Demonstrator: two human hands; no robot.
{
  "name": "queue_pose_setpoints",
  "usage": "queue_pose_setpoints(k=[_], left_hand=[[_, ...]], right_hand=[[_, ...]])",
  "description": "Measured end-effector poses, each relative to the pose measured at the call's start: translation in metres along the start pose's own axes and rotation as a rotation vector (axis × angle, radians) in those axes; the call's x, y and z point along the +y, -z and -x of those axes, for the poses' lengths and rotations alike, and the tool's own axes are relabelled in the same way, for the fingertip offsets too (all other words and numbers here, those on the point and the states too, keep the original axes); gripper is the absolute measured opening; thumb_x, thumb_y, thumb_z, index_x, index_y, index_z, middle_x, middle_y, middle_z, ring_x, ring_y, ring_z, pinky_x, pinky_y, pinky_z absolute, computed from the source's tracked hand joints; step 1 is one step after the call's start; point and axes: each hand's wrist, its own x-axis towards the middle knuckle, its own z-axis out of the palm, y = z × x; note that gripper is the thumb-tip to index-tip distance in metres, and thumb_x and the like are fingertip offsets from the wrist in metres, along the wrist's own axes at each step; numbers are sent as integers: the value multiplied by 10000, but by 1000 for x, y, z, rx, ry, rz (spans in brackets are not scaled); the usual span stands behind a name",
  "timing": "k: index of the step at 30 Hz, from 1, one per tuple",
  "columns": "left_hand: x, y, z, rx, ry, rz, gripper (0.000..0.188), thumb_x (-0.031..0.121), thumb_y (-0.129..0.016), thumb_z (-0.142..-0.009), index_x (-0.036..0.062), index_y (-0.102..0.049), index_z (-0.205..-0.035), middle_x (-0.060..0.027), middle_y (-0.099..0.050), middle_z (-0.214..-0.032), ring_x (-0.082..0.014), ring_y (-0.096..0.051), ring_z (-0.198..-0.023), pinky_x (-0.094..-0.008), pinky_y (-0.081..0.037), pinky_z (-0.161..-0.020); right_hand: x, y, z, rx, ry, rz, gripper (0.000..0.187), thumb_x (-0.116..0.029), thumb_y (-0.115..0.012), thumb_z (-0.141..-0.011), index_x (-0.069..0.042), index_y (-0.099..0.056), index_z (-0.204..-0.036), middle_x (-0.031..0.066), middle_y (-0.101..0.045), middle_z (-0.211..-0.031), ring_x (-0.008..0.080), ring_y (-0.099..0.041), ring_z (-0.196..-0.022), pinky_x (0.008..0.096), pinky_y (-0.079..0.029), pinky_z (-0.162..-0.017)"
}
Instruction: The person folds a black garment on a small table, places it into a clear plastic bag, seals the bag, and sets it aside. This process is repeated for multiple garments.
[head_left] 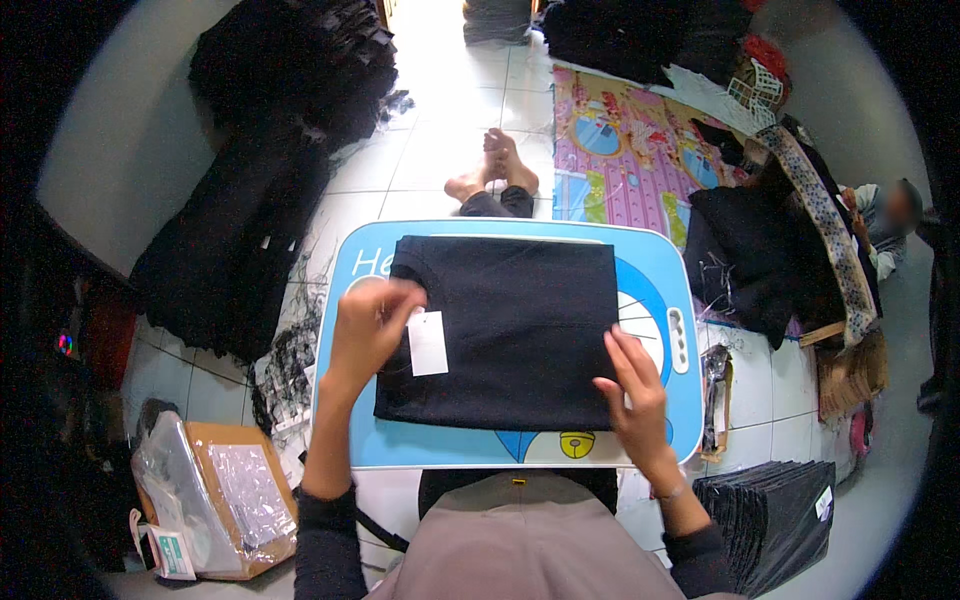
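A folded black garment [520,330] lies flat on a small light-blue lap table [345,440] with a cartoon print. On the garment's left part rests a blank-looking white hang tag [428,345]. My left hand [372,325] is just above the tag's top end, fingers drawn together in a pinch and slightly blurred. What sits between those fingertips is too small to make out. My right hand [635,390] lies along the garment's right edge, fingers stretched out and touching the cloth.
Stacks of black cloth [240,220] line the left wall. At lower left is a cardboard box [235,480] with plastic. Folded black garments [770,520] are piled at lower right. A patterned mat [630,150] lies far right. Another person [885,225] sits at the right.
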Motion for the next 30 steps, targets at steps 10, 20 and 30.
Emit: queue_pose_setpoints(k=[10,20,30], left_hand=[[-85,-89,-53,172,361,-452,146,188,-651,-857,61,-658,-929,-123,-620,-930,-278,-584,-939,-401,-437,-812],[-86,-82,-54,393,323,-300,176,173,-523,-950,8,-552,-894,-170,-634,-858,-350,-600,-872,-433,-434,-802],[-91,-72,-49,220,495,-401,599,603,-681,-741,7,-679,-804,-204,-676,-790,-354,-661,-791,-451,-445,-776]], right_hand=[[55,-48,-98,108,107,213,345,-232,-632,-871,-17,-619,-1141,138,-646,-1018,311,-607,-920,408,-486,-804],[108,-52,-177,-98,147,-162,227,-225,-633,-891,-24,-589,-794,122,-552,-622,279,-509,-609,329,-416,-722],[78,-86,-135,143,2,319,486,-326,-576,-912,-72,-509,-1320,131,-519,-1340,287,-489,-1231,487,-252,-1115]])
